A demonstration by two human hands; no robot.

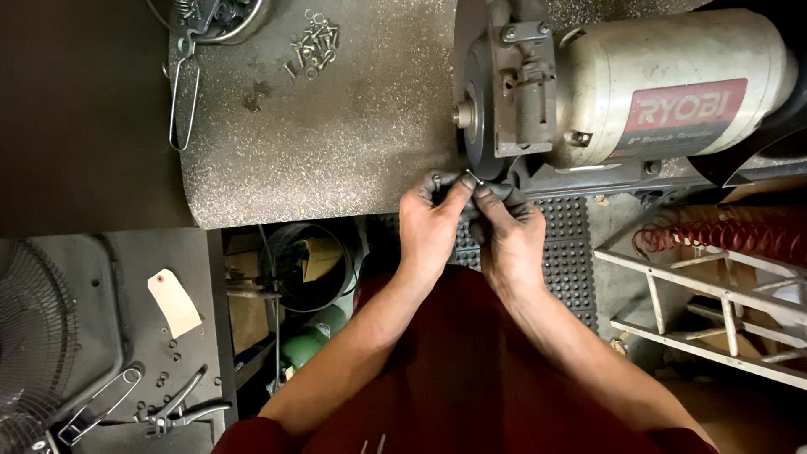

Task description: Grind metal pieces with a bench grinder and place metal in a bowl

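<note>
My left hand [430, 227] and my right hand [507, 235] are side by side at the near edge of a speckled metal workbench [336, 126]. Together their fingertips pinch a small metal piece [472, 179] right under the grey wheel [476, 126] of a white bench grinder [664, 84]. The piece is mostly hidden by my fingers, and whether it touches the wheel I cannot tell. Both hands look grimy.
A pile of small metal parts [313, 44] and a wire clip [183, 101] lie on the bench's far side. At lower left are a fan [34, 336], a paper tag [175, 303] and pliers [181, 412]. A bucket [307, 269], a red coiled hose [723, 231] and a white rack [706, 303] sit below.
</note>
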